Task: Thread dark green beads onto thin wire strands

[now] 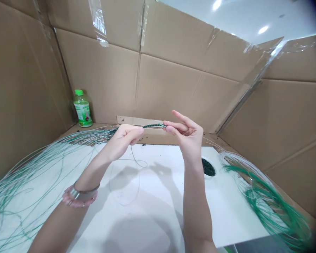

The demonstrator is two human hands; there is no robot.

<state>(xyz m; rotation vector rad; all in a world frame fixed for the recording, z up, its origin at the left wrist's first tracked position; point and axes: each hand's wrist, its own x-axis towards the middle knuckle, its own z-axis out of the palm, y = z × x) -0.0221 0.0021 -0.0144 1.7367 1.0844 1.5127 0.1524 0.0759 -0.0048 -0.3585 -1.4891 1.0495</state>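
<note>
So, R hand point(191, 136) pinches beaded strand point(152, 125); btl label point(82, 112) illegible.

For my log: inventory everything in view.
Beaded strand: one, dark green, between hands
Heaped tiny beads: one pile, dark green, right
Long thin cords: many, green and white, both sides
Labelled plastic bottle: one, green, back left
Flat tabletop: one, white, below hands
Taped cardboard panels: several, brown, around
Ceiling lights: several, white, upper right
Beaded bracelet: one, pink, left arm
Metal bangle: one, silver, left arm
Left hand, right hand: one each, bare, holding strand
</note>
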